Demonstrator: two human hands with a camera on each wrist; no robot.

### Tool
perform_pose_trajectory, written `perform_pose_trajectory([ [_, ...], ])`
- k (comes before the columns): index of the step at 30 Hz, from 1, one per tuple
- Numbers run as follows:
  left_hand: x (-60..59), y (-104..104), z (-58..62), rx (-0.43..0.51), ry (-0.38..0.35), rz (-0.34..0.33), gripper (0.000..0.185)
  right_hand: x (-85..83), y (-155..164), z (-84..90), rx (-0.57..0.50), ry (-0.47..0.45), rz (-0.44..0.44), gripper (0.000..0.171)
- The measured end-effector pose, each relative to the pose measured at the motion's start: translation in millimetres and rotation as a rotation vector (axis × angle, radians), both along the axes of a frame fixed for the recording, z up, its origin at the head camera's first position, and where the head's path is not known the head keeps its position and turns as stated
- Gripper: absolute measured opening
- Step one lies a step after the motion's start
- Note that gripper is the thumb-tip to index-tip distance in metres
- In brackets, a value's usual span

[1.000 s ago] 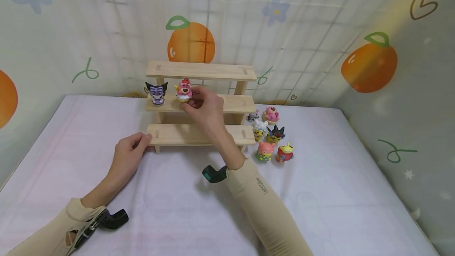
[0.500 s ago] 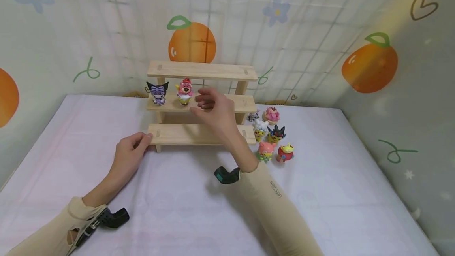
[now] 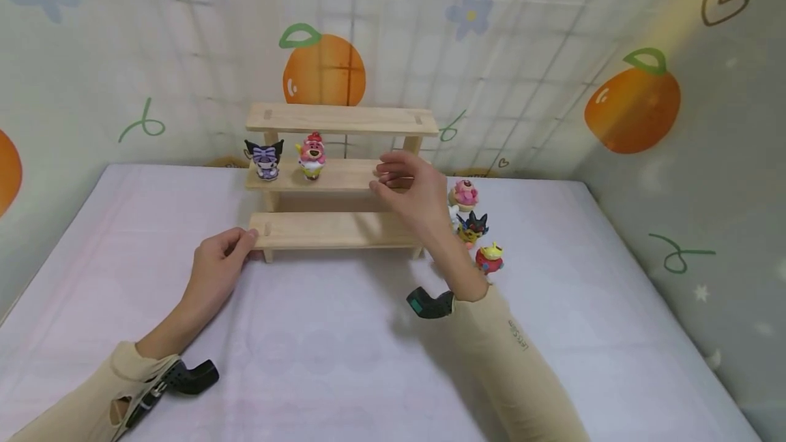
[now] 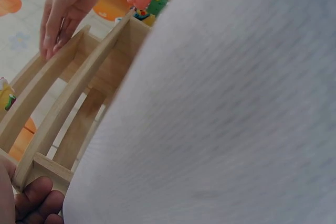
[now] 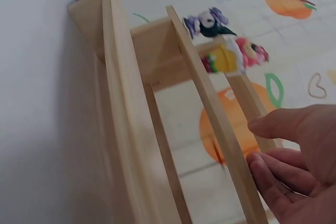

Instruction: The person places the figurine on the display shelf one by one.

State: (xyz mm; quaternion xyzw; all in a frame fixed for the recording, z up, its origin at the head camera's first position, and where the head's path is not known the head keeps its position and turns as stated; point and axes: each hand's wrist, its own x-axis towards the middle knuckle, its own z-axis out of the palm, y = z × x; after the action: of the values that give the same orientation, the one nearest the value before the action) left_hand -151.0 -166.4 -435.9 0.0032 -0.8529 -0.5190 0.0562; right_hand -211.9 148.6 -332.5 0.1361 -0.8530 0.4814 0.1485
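Observation:
A three-tier wooden display shelf (image 3: pixel 331 230) stands near the back of the table. On its middle tier, a purple-and-black figurine (image 3: pixel 267 162) sits at the left end, with a pink bear figurine (image 3: pixel 312 157) in a red hat to its right. My left hand (image 3: pixel 217 264) grips the left end of the bottom tier; in the left wrist view its curled fingers (image 4: pixel 39 195) are under the board. Holding nothing, my right hand (image 3: pixel 420 196) is by the right part of the middle tier, fingers loosely bent. Whether it touches the wood is unclear.
Right of the shelf are several small figurines: a pink one (image 3: pixel 464 194), a dark-eared one (image 3: pixel 473 226) and a red one with a yellow head (image 3: pixel 489 258). My right hand and wrist hide others. A patterned curtain (image 3: pixel 528 87) hangs behind the table (image 3: pixel 307 360).
My right hand has let go of the pink bear figurine, which stays on the middle tier, and has moved right. My left hand keeps its grip on the shelf.

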Motion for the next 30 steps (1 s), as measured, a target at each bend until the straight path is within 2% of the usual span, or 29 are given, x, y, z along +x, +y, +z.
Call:
perform_pose_trajectory([
  [3,0.2,0.0,0.3,0.001,-0.004,0.003,0.050,1.7,15.9,2.9,-0.007,0.009,-0.024,0.037],
  [12,-0.3,1.3,1.0,0.000,-0.013,0.008,0.048,7.2,75.6,14.0,0.096,0.074,-0.159,0.036],
  [20,-2.3,-0.3,-1.6,-0.013,-0.016,0.004,0.050,13.0,128.2,14.8,0.143,0.019,-0.288,0.039],
  [30,-4.7,-1.2,-5.7,-0.024,-0.002,0.005,0.050,23.4,155.4,3.8,0.210,-0.065,-0.317,0.038],
])
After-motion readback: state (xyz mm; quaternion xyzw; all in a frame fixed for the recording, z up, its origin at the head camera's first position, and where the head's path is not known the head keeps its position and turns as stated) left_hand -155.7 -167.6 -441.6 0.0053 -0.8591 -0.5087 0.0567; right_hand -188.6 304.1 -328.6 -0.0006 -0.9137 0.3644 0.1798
